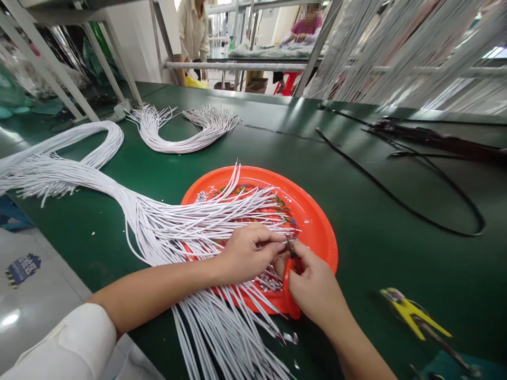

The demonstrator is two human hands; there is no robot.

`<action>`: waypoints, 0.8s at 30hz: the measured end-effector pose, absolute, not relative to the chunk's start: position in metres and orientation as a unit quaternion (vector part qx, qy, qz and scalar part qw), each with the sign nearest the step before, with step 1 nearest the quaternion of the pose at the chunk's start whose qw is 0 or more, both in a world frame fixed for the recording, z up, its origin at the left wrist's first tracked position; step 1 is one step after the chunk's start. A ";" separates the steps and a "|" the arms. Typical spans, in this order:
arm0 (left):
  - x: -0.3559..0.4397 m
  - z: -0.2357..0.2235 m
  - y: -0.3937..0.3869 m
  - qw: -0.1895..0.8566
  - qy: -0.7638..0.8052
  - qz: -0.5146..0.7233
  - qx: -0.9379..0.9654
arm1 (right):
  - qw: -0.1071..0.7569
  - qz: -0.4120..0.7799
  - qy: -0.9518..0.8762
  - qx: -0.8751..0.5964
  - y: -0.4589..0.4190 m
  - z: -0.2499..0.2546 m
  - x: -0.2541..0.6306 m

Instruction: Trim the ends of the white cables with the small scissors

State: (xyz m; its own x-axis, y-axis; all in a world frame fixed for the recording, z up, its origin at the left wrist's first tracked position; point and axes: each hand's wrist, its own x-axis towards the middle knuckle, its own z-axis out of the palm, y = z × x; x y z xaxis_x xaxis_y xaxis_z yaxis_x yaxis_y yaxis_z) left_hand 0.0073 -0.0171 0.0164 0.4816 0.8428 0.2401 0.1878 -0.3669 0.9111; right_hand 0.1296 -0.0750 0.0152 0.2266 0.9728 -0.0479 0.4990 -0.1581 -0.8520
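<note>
My left hand (251, 250) pinches the end of one white cable just over the red tray (317, 221). Closed round the red handles of a pair of scissors (290, 295), my right hand (312, 279) has the dark blades up against that cable end. The bundle of white cables (158, 221) comes in from the left and fans out across the tray, with several loose ends by my fingers. More cable ends (222, 332) hang over the tray's near side. Small silvery scraps (270, 279) lie in the tray, partly hidden by my hands.
Another curved bundle of white cables (178, 142) lies farther back on the green table (368, 211). Black cables (435, 206) stretch across the right side. A yellow-handled tool (407, 311) rests at the near right. Beyond the metal frame, two people (193, 31) are partly visible.
</note>
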 end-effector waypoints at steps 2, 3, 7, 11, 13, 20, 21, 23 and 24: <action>0.007 0.016 -0.017 0.435 0.344 0.368 0.746 | 0.359 0.311 -0.536 -0.698 -0.075 0.016 0.129; 0.007 0.015 -0.017 0.433 0.342 0.366 0.749 | 0.353 0.306 -0.536 -0.703 -0.076 0.016 0.128; 0.006 0.016 -0.017 0.430 0.343 0.360 0.753 | 0.331 0.296 -0.535 -0.718 -0.076 0.016 0.128; 0.006 0.019 -0.017 0.436 0.350 0.355 0.749 | 0.330 0.297 -0.535 -0.718 -0.076 0.016 0.129; 0.006 0.020 -0.017 0.442 0.357 0.347 0.746 | 0.329 0.293 -0.538 -0.718 -0.076 0.016 0.129; 0.006 0.017 -0.016 0.427 0.346 0.341 0.763 | 0.330 0.284 -0.556 -0.708 -0.075 0.013 0.131; 0.006 0.016 -0.016 0.423 0.345 0.342 0.765 | 0.326 0.283 -0.556 -0.711 -0.075 0.013 0.130; 0.006 0.015 -0.015 0.417 0.344 0.344 0.768 | 0.318 0.283 -0.553 -0.716 -0.075 0.015 0.130; 0.005 0.015 -0.015 0.413 0.345 0.345 0.769 | 0.317 0.283 -0.552 -0.718 -0.075 0.016 0.129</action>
State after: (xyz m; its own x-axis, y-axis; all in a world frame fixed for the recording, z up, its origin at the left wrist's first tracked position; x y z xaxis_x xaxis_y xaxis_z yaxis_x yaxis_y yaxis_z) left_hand 0.0055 -0.0151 0.0146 0.5235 0.8157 0.2460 0.2448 -0.4206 0.8736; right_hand 0.1292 -0.0752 0.0162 0.2311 0.9713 -0.0563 0.6118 -0.1901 -0.7678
